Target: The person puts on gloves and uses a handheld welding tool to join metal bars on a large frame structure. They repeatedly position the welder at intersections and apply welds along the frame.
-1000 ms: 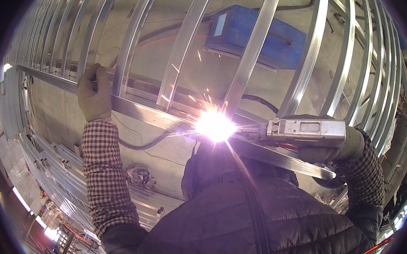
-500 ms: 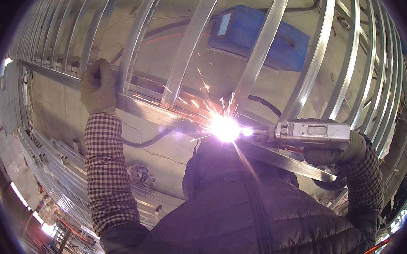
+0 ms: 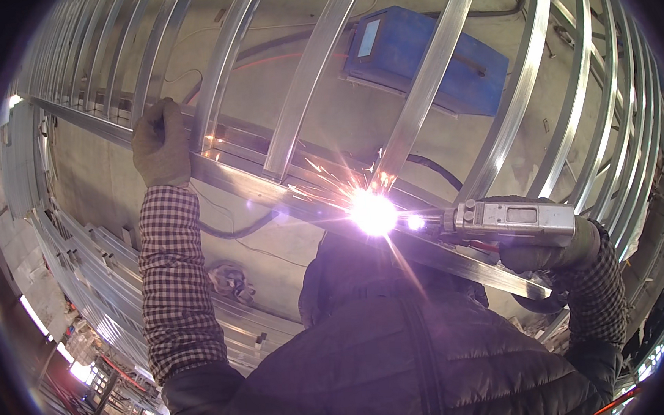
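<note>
Right hand (image 3: 554, 253), gloved, clamped round the silver torch (image 3: 520, 220), right of centre | white glare (image 3: 373, 213) and sparks (image 3: 322, 191) left of the torch's nose, mid-frame, along the metal rail (image 3: 239, 180) | left hand (image 3: 163, 148), gloved, curled at that rail, left of frame; whether it grips, I can't tell | blue box (image 3: 392, 50) behind slanting bars (image 3: 434, 72), top

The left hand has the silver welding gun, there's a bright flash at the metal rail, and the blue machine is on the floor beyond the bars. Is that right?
One correction: the head view shows the right hand holding the silver welding gun. The bright flash at the metal rail and the blue machine on the floor beyond the bars are as you said.
</note>
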`<state>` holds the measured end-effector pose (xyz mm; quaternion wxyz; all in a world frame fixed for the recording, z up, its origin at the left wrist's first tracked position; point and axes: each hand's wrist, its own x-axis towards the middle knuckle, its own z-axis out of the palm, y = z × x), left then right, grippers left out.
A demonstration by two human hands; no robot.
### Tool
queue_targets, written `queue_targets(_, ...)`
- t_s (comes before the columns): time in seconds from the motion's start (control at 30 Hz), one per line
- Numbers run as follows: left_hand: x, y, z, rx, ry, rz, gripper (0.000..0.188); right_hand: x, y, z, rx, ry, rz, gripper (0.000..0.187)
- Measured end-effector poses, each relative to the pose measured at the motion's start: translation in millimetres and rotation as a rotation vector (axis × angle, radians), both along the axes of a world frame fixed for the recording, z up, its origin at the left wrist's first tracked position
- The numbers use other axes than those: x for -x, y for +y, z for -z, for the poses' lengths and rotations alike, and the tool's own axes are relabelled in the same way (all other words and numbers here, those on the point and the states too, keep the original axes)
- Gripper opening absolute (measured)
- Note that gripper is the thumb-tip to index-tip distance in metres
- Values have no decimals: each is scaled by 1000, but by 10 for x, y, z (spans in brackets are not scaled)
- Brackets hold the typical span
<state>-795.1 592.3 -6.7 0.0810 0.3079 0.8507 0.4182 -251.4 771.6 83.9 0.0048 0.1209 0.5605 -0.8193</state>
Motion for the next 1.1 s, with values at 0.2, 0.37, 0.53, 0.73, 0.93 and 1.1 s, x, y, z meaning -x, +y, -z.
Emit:
queue_targets(0.2, 28, -16, 20, 2, -38, 13, 37, -39, -84, -38, 137, -195, 31, 50)
queue_targets(0.37, 45, -18, 27, 15, -13, 33, 40, -211, -45, -52, 167, -224, -64, 62)
queue_targets(0.53, 20, -19, -13, 41, -36, 24, 39, -183, -11, -114, -258, -100, -87, 53)
queue_targets(0.73, 23, -19, -10, -54, -106, 107, 32, -291, -153, -352, -351, -188, 91, 51)
queue_targets(0.93, -53, -35, -205, -17, -26, 323, 26, -144, -754, -482, -247, -679, 387, 56)
queue_targets(1.1, -362, 149, -439, 120, -80, 768, 37, 173, -1262, -145, -107, -665, 612, 42)
